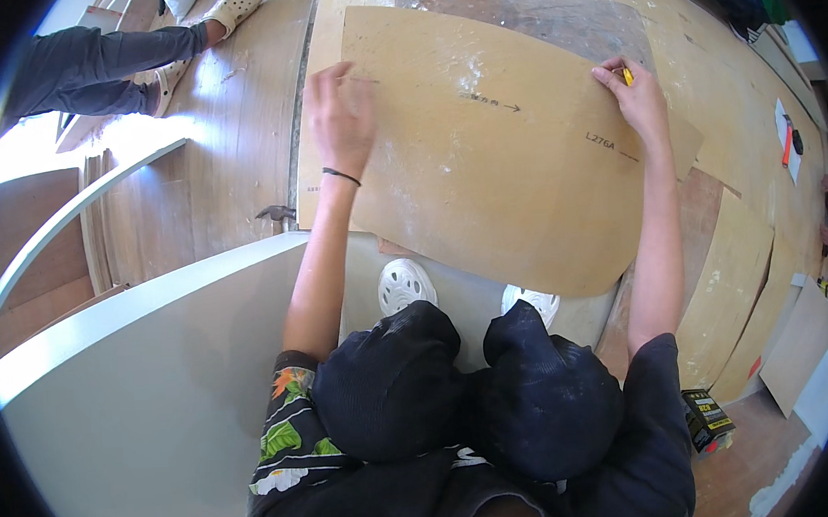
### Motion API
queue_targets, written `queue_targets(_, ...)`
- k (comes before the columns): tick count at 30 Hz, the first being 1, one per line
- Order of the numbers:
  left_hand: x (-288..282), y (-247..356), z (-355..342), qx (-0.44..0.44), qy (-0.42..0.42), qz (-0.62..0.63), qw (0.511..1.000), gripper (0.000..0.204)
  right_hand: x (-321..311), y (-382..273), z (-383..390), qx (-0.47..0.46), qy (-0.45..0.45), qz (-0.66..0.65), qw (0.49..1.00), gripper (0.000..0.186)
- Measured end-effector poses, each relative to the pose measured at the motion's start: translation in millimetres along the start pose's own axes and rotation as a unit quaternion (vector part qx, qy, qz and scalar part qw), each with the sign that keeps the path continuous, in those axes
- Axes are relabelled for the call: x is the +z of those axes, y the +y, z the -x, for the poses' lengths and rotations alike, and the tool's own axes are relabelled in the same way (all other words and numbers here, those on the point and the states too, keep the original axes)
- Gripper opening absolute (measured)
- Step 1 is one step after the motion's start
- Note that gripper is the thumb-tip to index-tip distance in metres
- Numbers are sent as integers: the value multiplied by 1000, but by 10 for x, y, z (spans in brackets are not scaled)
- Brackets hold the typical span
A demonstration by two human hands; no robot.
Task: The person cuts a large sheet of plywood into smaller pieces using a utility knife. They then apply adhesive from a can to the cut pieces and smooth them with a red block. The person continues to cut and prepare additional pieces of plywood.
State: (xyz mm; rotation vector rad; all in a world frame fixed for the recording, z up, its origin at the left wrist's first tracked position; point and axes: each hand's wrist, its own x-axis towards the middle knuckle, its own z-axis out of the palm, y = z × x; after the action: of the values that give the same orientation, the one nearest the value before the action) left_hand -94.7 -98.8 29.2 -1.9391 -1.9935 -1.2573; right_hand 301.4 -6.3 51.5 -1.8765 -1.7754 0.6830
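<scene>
A large tan board [514, 195], with dark printed marks and white smudges, lies on the floor before me. Over its left part is my left hand [342, 121], blurred by motion; its fingers look loosely apart, with nothing seen in them. At the board's far right edge, my right hand [633, 93] is closed round a small yellow object [628, 77]. Only a short piece of that object shows, so its exact kind is unclear. I crouch at the near edge, my white clogs [404, 285] close to the board.
A hammer [277, 213] lies left of the board, by a curved white panel [151, 293]. Another person's legs [104, 69] are at the upper left. On the right are wooden sheets [730, 277], a red-and-black tool [788, 146] and a black box [706, 421].
</scene>
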Motion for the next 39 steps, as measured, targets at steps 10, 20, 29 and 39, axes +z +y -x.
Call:
queue_targets(10,230,619,38,128,-114,27,985,21,17,91,-81,-3,25,59,998,27)
queue_targets(20,248,608,29,132,-140,22,981,24,-55,-56,157,-175,96,80,977,25)
queue_targets(29,300,593,77,115,-164,9,980,25,-82,-352,-43,-237,-37,323,916,13)
queue_targets(39,315,551,89,136,-149,3,979,27,-75,-129,-451,-160,-146,392,894,26)
